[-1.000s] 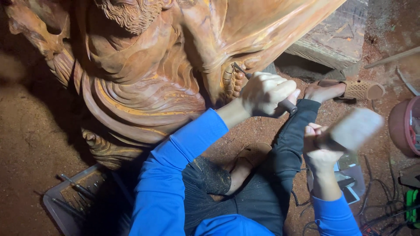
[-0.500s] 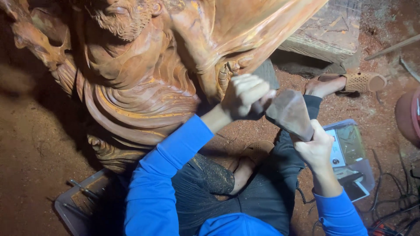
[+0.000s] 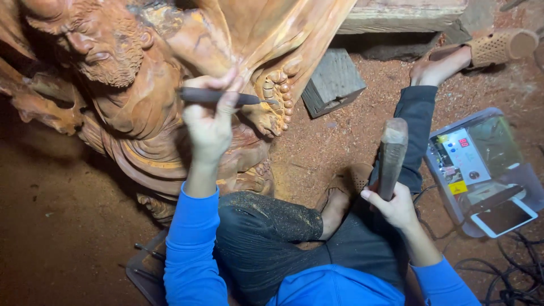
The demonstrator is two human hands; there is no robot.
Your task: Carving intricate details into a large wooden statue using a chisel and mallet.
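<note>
A large reddish carved wooden figure (image 3: 141,85) with a bearded face lies in front of me. My left hand (image 3: 209,122) grips a dark chisel (image 3: 224,97) held level, its tip at the carved toes of a foot (image 3: 275,93). My right hand (image 3: 394,207) holds a wooden mallet (image 3: 391,153) upright, raised beside my knee and apart from the chisel. Both sleeves are blue.
A grey wooden block (image 3: 331,82) lies on the sawdust-covered ground right of the carved foot. A plastic-covered box with a control panel (image 3: 481,164) and a phone (image 3: 501,215) sit at the right, cables (image 3: 510,277) below. My feet and a perforated sandal (image 3: 501,45) stretch ahead.
The mallet has swung back from the chisel and now stands upright to the right. My left hand has shifted the chisel left along the carving toward the toes.
</note>
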